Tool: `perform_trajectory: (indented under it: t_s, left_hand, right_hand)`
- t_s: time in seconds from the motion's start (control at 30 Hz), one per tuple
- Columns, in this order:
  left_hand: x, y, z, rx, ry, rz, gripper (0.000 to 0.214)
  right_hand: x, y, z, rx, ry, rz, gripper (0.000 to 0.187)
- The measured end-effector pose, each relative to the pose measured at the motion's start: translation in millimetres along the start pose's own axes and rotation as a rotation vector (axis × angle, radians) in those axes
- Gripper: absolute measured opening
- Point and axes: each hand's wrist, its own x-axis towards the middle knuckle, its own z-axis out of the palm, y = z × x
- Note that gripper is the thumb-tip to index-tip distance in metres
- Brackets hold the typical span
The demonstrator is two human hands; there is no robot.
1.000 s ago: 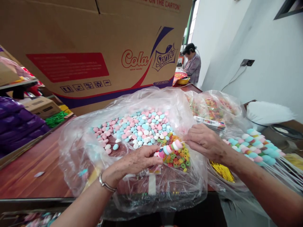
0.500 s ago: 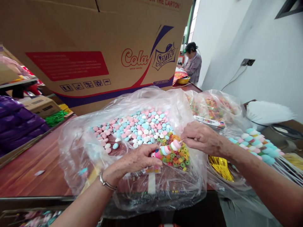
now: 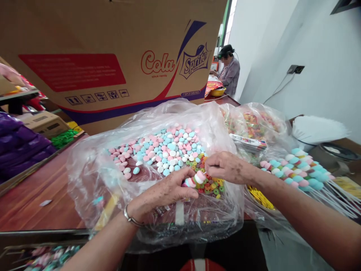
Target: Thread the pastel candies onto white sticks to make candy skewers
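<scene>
A candy skewer (image 3: 199, 177) of pink and white marshmallows and coloured pieces lies in my left hand (image 3: 172, 186), which is closed around its lower part. My right hand (image 3: 227, 166) pinches at the skewer's right end, where a bit of thin white stick shows; its fingertips partly hide that end. Beneath both hands are ring gummies (image 3: 216, 187) in green, yellow, orange and red. Beyond them, pink, blue and white marshmallows (image 3: 160, 148) are spread on an opened clear plastic bag (image 3: 93, 160).
A big cardboard carton (image 3: 118, 45) stands behind the bag. Several marshmallow skewers (image 3: 299, 169) lie at the right, by gold ties (image 3: 261, 197) and a pile of white sticks (image 3: 318, 130). Bagged gummies (image 3: 251, 118) lie at the back right. A person (image 3: 229, 71) works farther off.
My left hand has slid toward the skewer's right end, covering more of it. My right hand has moved left with the skewer. The camera view has shifted slightly.
</scene>
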Motion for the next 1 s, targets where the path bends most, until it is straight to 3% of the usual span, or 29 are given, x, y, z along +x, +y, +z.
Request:
perform_trajectory:
  t_s: [0.13,0.3,0.43,0.6,0.7,0.77,0.9,1.0]
  left_hand:
    - [0.0,-1.5,-0.6,-0.059,-0.023,0.006,0.044]
    - [4.7,-6.0,7.2,0.072,0.020,0.014,0.046]
    - [4.1,2.8,6.6,0.016,0.065,0.007,0.056]
    - [-11.9,18.9,-13.1,0.038,0.030,-0.136,0.062]
    - [-22.2,13.5,-20.9,0.041,-0.015,-0.254,0.064]
    - [-26.4,6.6,-21.6,0.012,-0.048,-0.257,0.062]
    - [-29.3,-1.6,-19.9,-0.095,-0.127,-0.174,0.044]
    - [-29.5,-3.5,-20.9,-0.203,-0.271,-0.300,0.045]
  right_hand:
    - [0.1,0.3,-2.3,0.048,-0.041,-0.087,0.018]
    - [1.0,-4.8,13.8,-0.188,0.097,-0.310,0.025]
    - [-1.1,1.4,19.1,-0.202,0.227,-0.350,0.027]
    - [-4.4,9.4,12.8,-0.093,0.252,-0.295,0.025]
    - [-4.9,9.0,12.9,-0.040,0.250,-0.257,0.027]
    - [-4.1,8.8,14.7,-0.051,0.263,-0.277,0.027]
    - [-1.5,12.7,16.7,-0.186,0.376,-0.462,0.023]
    - [-1.2,15.4,13.8,-0.303,0.447,-0.545,0.018]
